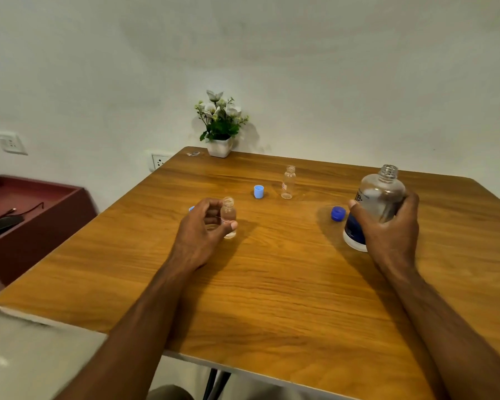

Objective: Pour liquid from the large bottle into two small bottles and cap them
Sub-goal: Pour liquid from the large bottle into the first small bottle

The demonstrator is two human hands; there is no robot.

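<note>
Both hands gripping uncapped bottles on the surface.
Left hand around small bottle; right hand around large bottle, label unreadable, near right edge.

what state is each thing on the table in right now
large bottle: uncapped, tilted, gripped by right hand
near small bottle: uncapped, upright, held by left hand
far small bottle: uncapped, upright, looks empty, untouched
light blue cap: loose on table
dark blue cap: loose beside large bottle
</note>
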